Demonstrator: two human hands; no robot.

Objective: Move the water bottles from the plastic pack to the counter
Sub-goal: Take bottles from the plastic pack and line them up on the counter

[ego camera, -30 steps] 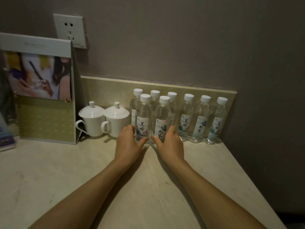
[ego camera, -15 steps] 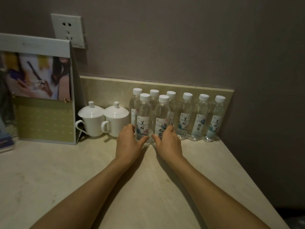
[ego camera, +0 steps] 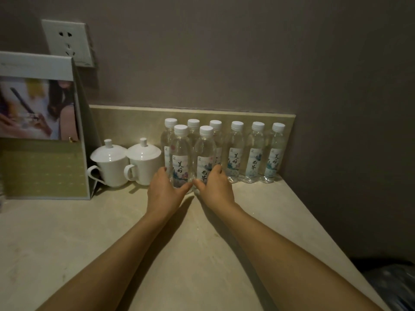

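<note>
Several clear water bottles with white caps stand upright on the beige counter against the backsplash. Two stand in front of the back row. My left hand wraps the base of the front left bottle. My right hand wraps the base of the front right bottle. Both thumbs meet between the two bottles. Three more bottles line up to the right, apart from my hands. The plastic pack is not clearly visible; a dark plastic-looking mass lies at the lower right, below the counter edge.
Two white lidded cups stand just left of the bottles. A standing photo display folder occupies the far left, below a wall socket. The counter's right edge runs diagonally toward the lower right, beside the grey wall.
Both hands have stayed on the two front bottles, edging slightly toward the back row with them. The camera view has shifted a little.
</note>
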